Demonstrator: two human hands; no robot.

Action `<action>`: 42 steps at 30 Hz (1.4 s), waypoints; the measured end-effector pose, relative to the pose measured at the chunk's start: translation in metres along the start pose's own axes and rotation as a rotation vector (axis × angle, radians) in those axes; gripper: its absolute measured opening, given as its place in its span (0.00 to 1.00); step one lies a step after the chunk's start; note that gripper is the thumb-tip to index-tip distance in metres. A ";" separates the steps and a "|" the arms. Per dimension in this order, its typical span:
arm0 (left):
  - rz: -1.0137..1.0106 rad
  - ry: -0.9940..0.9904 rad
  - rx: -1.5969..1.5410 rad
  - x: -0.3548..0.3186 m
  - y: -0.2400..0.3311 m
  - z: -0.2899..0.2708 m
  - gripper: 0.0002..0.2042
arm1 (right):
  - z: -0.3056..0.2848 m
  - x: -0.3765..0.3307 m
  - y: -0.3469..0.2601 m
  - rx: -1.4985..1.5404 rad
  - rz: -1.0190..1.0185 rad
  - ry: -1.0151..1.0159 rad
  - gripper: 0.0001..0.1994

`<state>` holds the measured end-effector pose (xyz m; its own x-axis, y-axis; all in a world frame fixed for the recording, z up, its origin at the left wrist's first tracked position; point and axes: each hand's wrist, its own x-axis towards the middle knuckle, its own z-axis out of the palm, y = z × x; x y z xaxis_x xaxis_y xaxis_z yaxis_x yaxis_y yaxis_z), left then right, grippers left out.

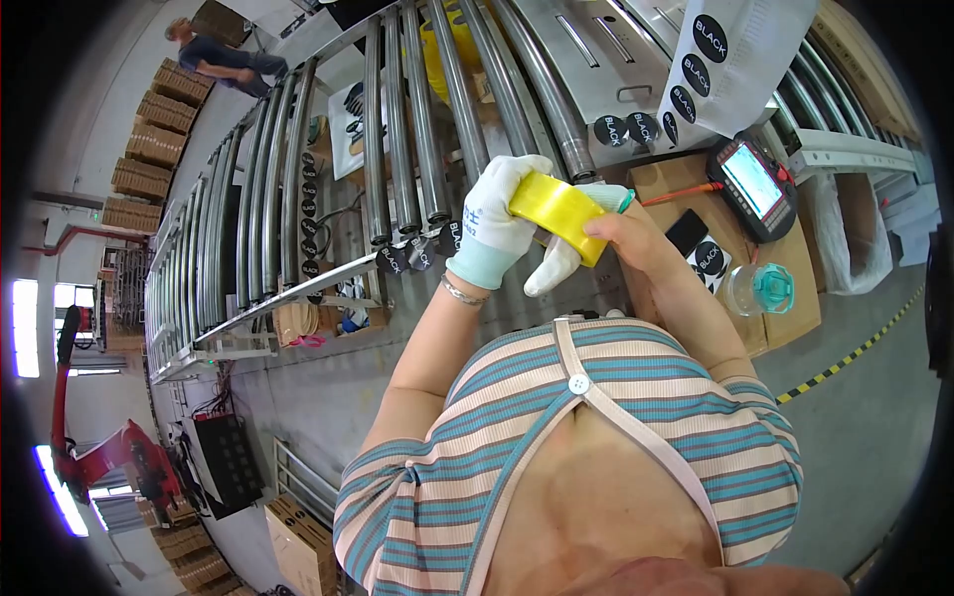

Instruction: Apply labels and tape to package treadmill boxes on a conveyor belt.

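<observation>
A roll of yellow tape (553, 208) is held between my two hands in front of my chest, at the end of a roller conveyor. My left hand (497, 209) wears a white work glove with a mint cuff, and its fingers close on the roll's left side. My right hand (638, 241) is bare; its fingers press against the roll's right side. Behind and below the tape, a second white glove (553, 268) shows in part, with a green-edged cuff near my right fingers. The tape hides how that glove is held.
Metal conveyor rollers (404, 119) run away to the left. On cardboard at the right lie a handheld screen device (752, 181), a dark phone (687, 231) and a teal-lidded bottle (773, 289). White label sheeting with black round stickers (711, 38) hangs above. Another person (224, 68) stands far left.
</observation>
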<state>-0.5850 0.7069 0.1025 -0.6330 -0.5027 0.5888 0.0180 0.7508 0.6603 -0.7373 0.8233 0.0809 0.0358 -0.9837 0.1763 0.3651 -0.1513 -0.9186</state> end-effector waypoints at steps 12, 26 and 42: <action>0.130 -0.099 0.321 0.008 0.017 -0.004 0.18 | 0.012 0.006 -0.007 -0.108 0.095 0.158 0.14; -0.542 0.030 -0.874 -0.020 -0.011 0.012 0.21 | 0.013 -0.002 -0.004 0.004 -0.030 0.057 0.15; -0.224 -0.002 -0.067 -0.012 -0.001 0.009 0.19 | 0.020 0.010 -0.015 -0.121 0.186 0.239 0.15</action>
<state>-0.5841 0.7162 0.0904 -0.6287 -0.6528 0.4226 -0.0721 0.5900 0.8041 -0.7241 0.8179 0.1033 -0.1335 -0.9883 -0.0737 0.2594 0.0369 -0.9651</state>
